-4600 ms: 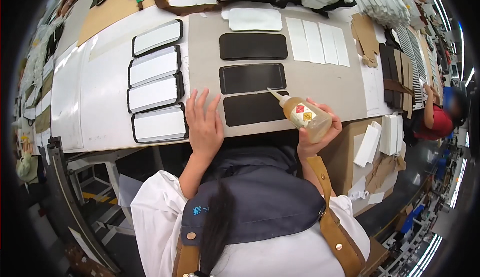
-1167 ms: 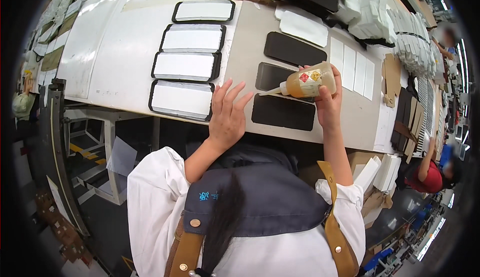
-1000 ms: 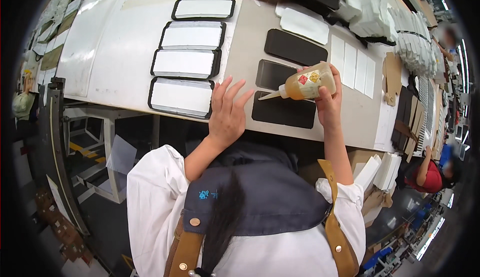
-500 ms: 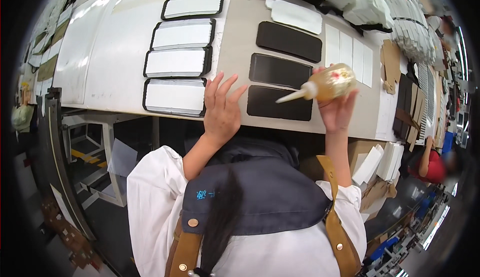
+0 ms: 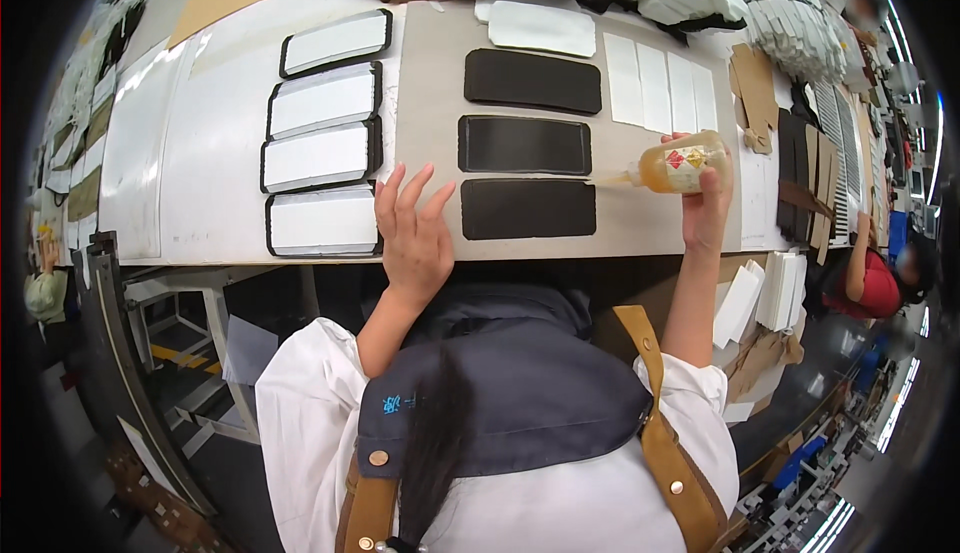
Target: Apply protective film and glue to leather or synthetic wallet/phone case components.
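Item one: my left hand (image 5: 413, 236), fingers spread and laid flat on the grey rectangular work mat (image 5: 430, 93) at the near table edge, just left of the nearest dark rectangular leather panel (image 5: 527, 208). Item two: my right hand (image 5: 708, 203), wrapped around a translucent amber squeeze bottle of glue (image 5: 678, 166), held tipped on its side with its nozzle pointing left. Half a second ago the nozzle sat over the near panel; I now see it higher, at the right end of the middle dark panel (image 5: 524, 145). A third dark panel (image 5: 532, 81) lies beyond. Far left: four white-faced, black-edged panels (image 5: 322, 158) in a column. Right of the panels: white paper strips (image 5: 660, 88).
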The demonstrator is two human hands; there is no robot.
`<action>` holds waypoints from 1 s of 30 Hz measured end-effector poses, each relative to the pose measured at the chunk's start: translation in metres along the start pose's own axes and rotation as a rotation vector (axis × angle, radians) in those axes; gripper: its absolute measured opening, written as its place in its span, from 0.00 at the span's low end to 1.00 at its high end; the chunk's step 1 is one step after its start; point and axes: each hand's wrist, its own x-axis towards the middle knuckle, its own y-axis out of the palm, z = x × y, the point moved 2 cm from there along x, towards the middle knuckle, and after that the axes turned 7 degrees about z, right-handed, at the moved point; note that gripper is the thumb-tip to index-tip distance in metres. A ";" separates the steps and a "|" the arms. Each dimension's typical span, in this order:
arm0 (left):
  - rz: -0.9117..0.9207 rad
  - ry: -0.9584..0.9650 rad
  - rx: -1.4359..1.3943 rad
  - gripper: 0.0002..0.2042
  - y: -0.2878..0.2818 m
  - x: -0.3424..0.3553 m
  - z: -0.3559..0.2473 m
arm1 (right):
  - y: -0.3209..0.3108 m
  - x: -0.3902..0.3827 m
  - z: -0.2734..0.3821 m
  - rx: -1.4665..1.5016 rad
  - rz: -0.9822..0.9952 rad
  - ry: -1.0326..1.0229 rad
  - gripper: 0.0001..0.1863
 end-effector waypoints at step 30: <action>0.004 0.029 0.033 0.23 0.000 -0.001 0.000 | -0.021 -0.096 -0.015 0.462 -0.178 0.095 0.42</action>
